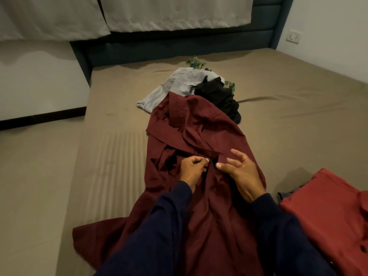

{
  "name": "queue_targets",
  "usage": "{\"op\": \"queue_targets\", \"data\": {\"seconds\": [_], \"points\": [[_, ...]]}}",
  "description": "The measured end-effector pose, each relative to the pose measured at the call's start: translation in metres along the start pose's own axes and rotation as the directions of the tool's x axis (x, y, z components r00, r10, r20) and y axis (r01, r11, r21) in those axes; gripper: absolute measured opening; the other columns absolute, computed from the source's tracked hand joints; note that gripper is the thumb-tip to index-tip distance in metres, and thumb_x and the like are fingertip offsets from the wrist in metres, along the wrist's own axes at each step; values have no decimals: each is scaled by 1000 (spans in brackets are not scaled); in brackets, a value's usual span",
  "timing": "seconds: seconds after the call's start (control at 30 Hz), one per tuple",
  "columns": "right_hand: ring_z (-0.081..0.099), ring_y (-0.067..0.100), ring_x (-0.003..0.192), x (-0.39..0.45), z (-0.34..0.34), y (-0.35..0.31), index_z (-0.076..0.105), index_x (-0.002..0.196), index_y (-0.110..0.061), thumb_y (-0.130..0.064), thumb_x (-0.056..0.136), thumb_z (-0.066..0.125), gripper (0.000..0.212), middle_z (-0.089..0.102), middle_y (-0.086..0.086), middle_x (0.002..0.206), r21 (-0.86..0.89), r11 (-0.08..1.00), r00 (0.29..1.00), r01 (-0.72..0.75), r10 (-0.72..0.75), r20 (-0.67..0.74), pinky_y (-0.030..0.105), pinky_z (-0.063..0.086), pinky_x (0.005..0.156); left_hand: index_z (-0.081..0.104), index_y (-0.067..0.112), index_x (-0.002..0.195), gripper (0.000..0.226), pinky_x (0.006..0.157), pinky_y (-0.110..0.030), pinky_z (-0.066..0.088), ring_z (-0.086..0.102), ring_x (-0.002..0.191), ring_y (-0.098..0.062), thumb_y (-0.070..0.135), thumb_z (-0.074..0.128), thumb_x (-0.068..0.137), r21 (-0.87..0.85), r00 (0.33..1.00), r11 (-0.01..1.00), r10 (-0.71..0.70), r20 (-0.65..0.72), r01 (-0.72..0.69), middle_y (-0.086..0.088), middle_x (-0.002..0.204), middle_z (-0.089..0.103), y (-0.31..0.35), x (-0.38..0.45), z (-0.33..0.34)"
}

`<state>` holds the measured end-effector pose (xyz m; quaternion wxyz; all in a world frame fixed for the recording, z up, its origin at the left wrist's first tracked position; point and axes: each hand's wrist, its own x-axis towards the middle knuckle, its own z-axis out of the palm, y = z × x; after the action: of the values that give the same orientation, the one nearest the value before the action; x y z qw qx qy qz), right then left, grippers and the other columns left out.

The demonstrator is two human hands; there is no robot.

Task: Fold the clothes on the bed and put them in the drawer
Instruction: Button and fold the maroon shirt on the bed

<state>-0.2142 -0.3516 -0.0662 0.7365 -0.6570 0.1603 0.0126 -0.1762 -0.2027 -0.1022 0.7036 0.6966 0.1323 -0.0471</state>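
A maroon button shirt (199,136) lies lengthwise down the middle of the bed (99,156), rumpled at its far end. My left hand (192,170) pinches the shirt's front placket with curled fingers. Just to its right, my right hand (243,174) pinches the opposite edge between thumb and forefinger, the other fingers spread. Beyond the shirt sits a pile: light grey jeans (175,84), a black garment (219,96) and a green patterned cloth (196,62) under them. No drawer is in view.
A red-orange shirt (328,212) lies flat at the bed's right edge near me. A dark blue headboard (179,46) and white curtains (159,12) stand behind. A wall socket (293,36) is at the upper right. Floor lies to the left.
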Motion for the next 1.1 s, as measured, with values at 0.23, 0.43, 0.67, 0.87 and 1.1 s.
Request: {"op": "queue_targets", "data": {"seconds": [0.23, 0.43, 0.67, 0.87, 1.1], "points": [[68, 15, 54, -14, 10, 12, 62, 93, -17, -23, 69, 92, 39, 72, -1, 68, -476, 879, 977, -8, -93, -189, 32, 59, 59, 75, 10, 80, 10, 66, -29, 54, 62, 65, -12, 17, 74, 87, 156, 995, 983, 97, 16, -99, -8, 78, 74, 2, -3, -7], [62, 17, 70, -15, 31, 6, 56, 93, -13, -24, 76, 88, 38, 63, -4, 69, -458, 876, 914, 148, -298, -274, 26, 45, 65, 75, 17, 72, 16, 69, -36, 58, 69, 72, -16, 28, 75, 83, 531, 960, 804, 268, 81, -269, 4, 71, 71, 11, -12, -15], [68, 16, 79, -24, 47, 21, 53, 97, -18, -8, 79, 83, 36, 67, 2, 86, -290, 950, 928, 119, -210, -308, 24, 54, 66, 75, 21, 74, 12, 73, -36, 59, 68, 73, -13, 30, 74, 82, 621, 953, 728, 281, 113, -289, 5, 75, 72, 17, -23, -28], [66, 18, 72, -37, 46, 20, 52, 94, -17, -12, 77, 85, 38, 67, 3, 81, -365, 925, 949, 106, -203, -240, 30, 55, 68, 75, 19, 75, 14, 76, -37, 59, 68, 76, -12, 27, 73, 86, 613, 950, 732, 290, 112, -296, 6, 74, 72, 20, -34, -40], [58, 14, 63, -51, 59, 11, 44, 100, -12, -12, 84, 74, 34, 59, 0, 76, -571, 773, 916, 275, -392, -89, 30, 49, 62, 75, 16, 76, 14, 75, -36, 59, 69, 74, -13, 24, 72, 87, 605, 949, 739, 300, 99, -297, 4, 73, 72, 23, -48, -49]]}}
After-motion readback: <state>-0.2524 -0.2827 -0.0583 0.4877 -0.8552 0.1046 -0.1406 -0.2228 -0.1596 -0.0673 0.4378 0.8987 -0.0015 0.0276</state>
